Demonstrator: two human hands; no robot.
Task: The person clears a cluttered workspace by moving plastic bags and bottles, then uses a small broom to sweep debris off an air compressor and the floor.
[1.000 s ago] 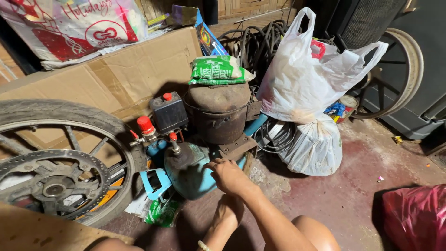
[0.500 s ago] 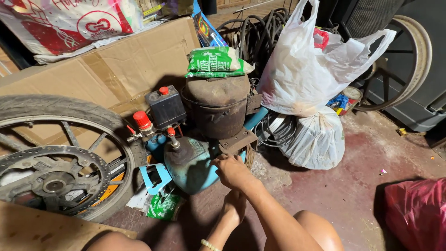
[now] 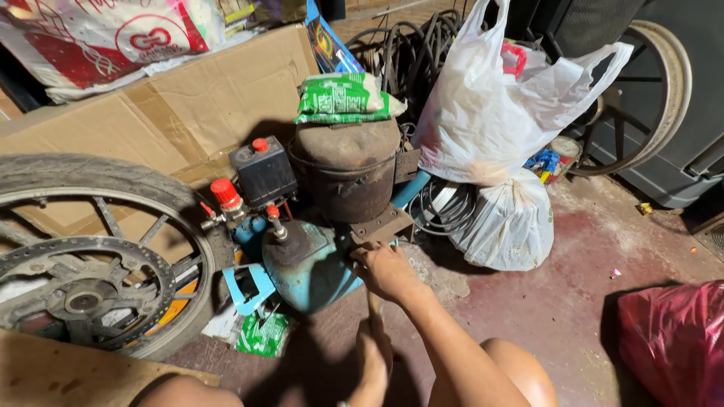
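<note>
Thin tool [image 3: 372,301] between hands, perhaps hidden

Warm, dim indoor light falls from above; the white plastic bag [image 3: 490,113] glares slightly (nearly blown out); deep shadow pools under the blue tank [image 3: 313,267]. Edges bend outward; centre stays sharp.

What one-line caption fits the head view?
Right hand on a blue compressor, left hand gripping a tool below, beside a wheel and white bags.

right hand [image 3: 386,269] on blue compressor tank [image 3: 313,267] | left hand [image 3: 373,354] grips tool handle [image 3: 373,303]
</note>
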